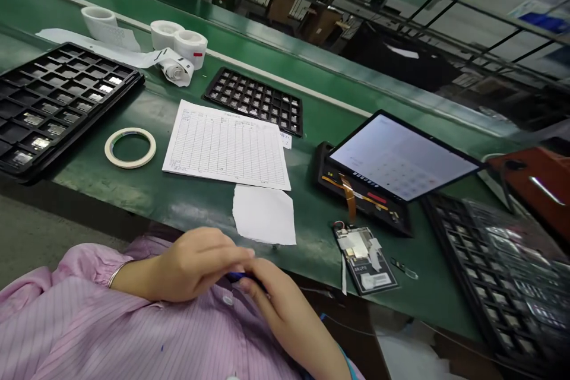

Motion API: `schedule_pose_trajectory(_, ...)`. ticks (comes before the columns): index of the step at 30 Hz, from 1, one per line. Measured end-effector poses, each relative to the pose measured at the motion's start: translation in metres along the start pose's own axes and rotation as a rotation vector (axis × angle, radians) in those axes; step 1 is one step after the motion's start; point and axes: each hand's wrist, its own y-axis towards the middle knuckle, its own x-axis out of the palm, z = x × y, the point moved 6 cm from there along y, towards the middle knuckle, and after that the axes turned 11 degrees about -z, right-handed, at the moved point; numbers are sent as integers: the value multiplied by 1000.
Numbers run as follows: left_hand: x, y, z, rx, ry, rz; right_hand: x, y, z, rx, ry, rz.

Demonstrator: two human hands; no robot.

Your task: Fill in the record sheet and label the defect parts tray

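Observation:
My left hand (196, 264) and my right hand (276, 291) meet in front of my body at the table's near edge. The left fingers lie pressed together, with their tips touching the right hand. My right hand is curled, thumb bent inward. Between the hands a small dark-blue piece (236, 276) shows; the fingers cover most of it, so its kind is unclear. Just beyond the hands lies a torn white paper (265, 214). A printed form (227, 145) with a grid of rows rests behind it.
A tape roll (130, 148) and a black compartment tray (133, 80) are left; label rolls (190, 47) and a smaller tray (258, 98) stand behind. Rightward, a lit tablet screen (401, 154) leans near an opened circuit module (365, 258) and another parts tray (485, 285).

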Motion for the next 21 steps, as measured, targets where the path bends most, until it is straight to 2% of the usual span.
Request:
schedule_pose_trajectory(2, -14, -1, -8, -153, -141, 240, -17, -5, 0, -91, 174, 244)
schedule_pose_trajectory(3, -15, -1, -13, -248, -217, 297, -25, -9, 1, -151, 283, 381)
schedule_pose_trajectory(4, -10, 1, -18, -333, -294, 274, -30, -12, 2, -211, 391, 493)
schedule_pose_trajectory(5, 0, 6, -20, -398, -374, 169, -32, -13, 2, -262, 487, 557)
schedule_pose_trajectory(7, 27, 14, -17, -453, -503, -160, -28, -10, 3, -311, 596, 566)
schedule_pose_trajectory(8, 38, 16, -15, -455, -525, -288, -25, -9, 2, -314, 590, 550)
schedule_pose_trajectory(9, 44, 17, -12, -449, -505, -368, -23, -10, 1, -305, 539, 545)
schedule_pose_trajectory(12, 51, 18, -8, -373, -199, -448, -17, -16, -4, -260, 259, 532)
schedule_pose_trajectory(15, 62, 14, -2, -277, 55, -591, -7, -15, -7, -194, 163, 406)
schedule_pose_trajectory(19, 67, 6, 1, -264, 43, -773, 4, -11, -8, -74, 262, 315)
schedule_pose_trajectory(21, 59, 2, 1, -267, -39, -819, -8, -22, -9, -39, 249, 374)
